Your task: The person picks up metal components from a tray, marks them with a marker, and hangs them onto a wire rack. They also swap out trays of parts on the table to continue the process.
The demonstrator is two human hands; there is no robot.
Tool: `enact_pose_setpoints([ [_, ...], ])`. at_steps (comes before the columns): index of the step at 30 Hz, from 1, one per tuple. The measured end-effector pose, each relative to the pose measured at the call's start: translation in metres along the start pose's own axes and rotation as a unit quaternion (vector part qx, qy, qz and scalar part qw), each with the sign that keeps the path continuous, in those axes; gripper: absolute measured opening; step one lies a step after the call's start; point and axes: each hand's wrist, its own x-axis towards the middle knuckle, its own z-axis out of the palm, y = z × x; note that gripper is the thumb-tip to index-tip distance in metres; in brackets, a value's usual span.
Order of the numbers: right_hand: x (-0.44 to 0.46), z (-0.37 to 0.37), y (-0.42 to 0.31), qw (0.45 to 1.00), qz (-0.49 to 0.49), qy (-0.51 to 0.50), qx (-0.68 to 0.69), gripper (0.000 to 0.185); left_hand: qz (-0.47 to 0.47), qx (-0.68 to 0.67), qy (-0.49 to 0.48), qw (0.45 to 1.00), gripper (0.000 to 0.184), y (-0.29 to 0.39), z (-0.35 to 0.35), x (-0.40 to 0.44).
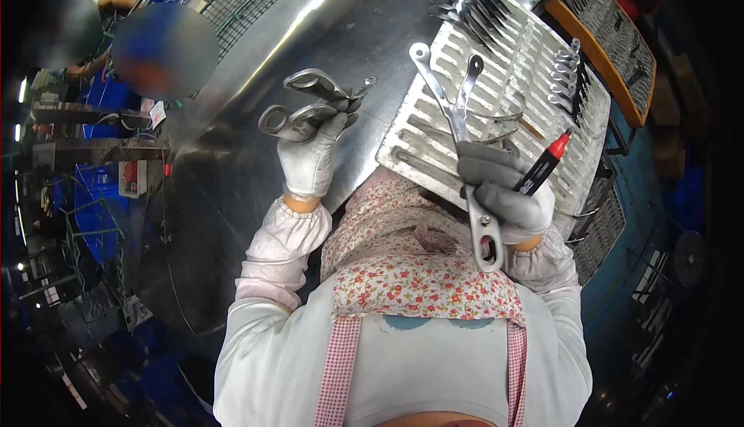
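Note:
My left hand [308, 160], in a white glove, is closed on several shiny metal parts [306, 86] with big oval loops, like scissor handles. They stick up above the steel table. My right hand [508, 187], gloved in grey and white, grips flat metal arms [449, 105] that fork apart at the top, each ending in a hole; a slotted handle end [488, 245] comes out below the palm. Between the same fingers lies a black marker pen [541, 171] with a red end pointing up right. Under this hand is a white slotted rack [422, 136] holding metal pieces.
Rows of metal parts [480, 8] stand at the rack's far end, and more [570, 78] line its right side. An orange-edged tray [589, 51] of parts is beyond. The steel table [256, 117] spreads left. Other people work at upper left, near a green wire basket [240, 8].

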Motion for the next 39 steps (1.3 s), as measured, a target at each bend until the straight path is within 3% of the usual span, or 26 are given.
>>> enact_pose_setpoints([
  [4,0.001,0.007,-0.003,0.994,0.059,0.08,0.047,0.027,-0.004,0.015,0.024,1.0,0.023,-0.001,-0.004,-0.001],
  [9,-0.036,0.028,0.008,0.953,0.211,0.188,0.11,0.02,-0.075,0.063,0.076,0.992,0.022,0.009,-0.03,-0.018],
  [12,-0.021,0.057,0.022,0.889,0.356,0.197,0.209,0.02,-0.15,-0.024,0.142,0.978,0.025,0.024,-0.063,-0.039],
  [14,-0.023,0.071,0.041,0.909,0.378,0.088,0.15,0.018,-0.176,-0.046,0.246,0.952,0.024,0.039,-0.086,-0.058],
  [15,-0.026,0.083,0.048,0.885,0.415,0.107,0.182,0.019,-0.176,0.047,0.281,0.942,0.026,0.047,-0.103,-0.071],
  [16,-0.031,0.092,0.056,0.856,0.457,0.126,0.207,0.022,-0.149,0.041,0.319,0.935,0.026,0.048,-0.118,-0.087],
  [18,-0.023,0.091,0.074,0.849,0.481,0.13,0.177,0.032,-0.108,0.029,0.379,0.919,0.027,0.06,-0.144,-0.112],
  [19,-0.025,0.095,0.088,0.832,0.483,0.153,0.227,0.032,-0.118,0.048,0.417,0.9,0.027,0.071,-0.152,-0.125],
  [20,-0.028,0.101,0.099,0.812,0.484,0.175,0.276,0.032,-0.06,0.044,0.434,0.898,0.025,0.073,-0.164,-0.137],
  [21,-0.023,0.103,0.102,0.806,0.513,0.157,0.251,0.032,-0.043,0.046,0.459,0.886,0.026,0.085,-0.17,-0.144],
  [22,-0.023,0.104,0.106,0.819,0.533,0.07,0.198,0.034,-0.026,0.049,0.483,0.874,0.027,0.096,-0.176,-0.151],
  [24,-0.064,0.127,0.136,0.846,0.515,0.024,0.138,0.037,-0.005,0.05,0.492,0.869,0.028,0.114,-0.193,-0.16],
  [25,-0.057,0.137,0.12,0.845,0.486,0.034,0.219,0.044,0.003,0.048,0.495,0.867,0.028,0.12,-0.199,-0.16],
  [26,-0.051,0.14,0.102,0.833,0.51,0.008,0.215,0.049,-0.009,0.038,0.496,0.868,0.028,0.124,-0.204,-0.159],
  [28,-0.056,0.152,0.101,0.819,0.512,0.095,0.24,0.05,-0.033,0.017,0.49,0.871,0.027,0.132,-0.214,-0.156],
  [32,-0.067,0.151,0.112,0.9,0.436,0.007,0.012,0.05,-0.023,-0.038,0.459,0.887,0.028,0.12,-0.248,-0.146],
  [34,-0.059,0.149,0.099,0.919,0.372,0.085,0.104,0.037,-0.011,-0.034,0.482,0.876,0.032,0.116,-0.258,-0.142],
  [36,-0.05,0.139,0.091,0.946,0.301,0.103,0.057,0.028,-0.008,-0.039,0.519,0.854,0.034,0.107,-0.267,-0.147],
  [37,-0.042,0.135,0.088,0.936,0.303,0.123,0.126,0.026,0.034,-0.022,0.524,0.851,0.033,0.111,-0.265,-0.148],
  [39,-0.021,0.118,0.066,0.914,0.374,0.02,0.156,0.022,0.083,-0.035,0.559,0.824,0.031,0.125,-0.27,-0.153],
])
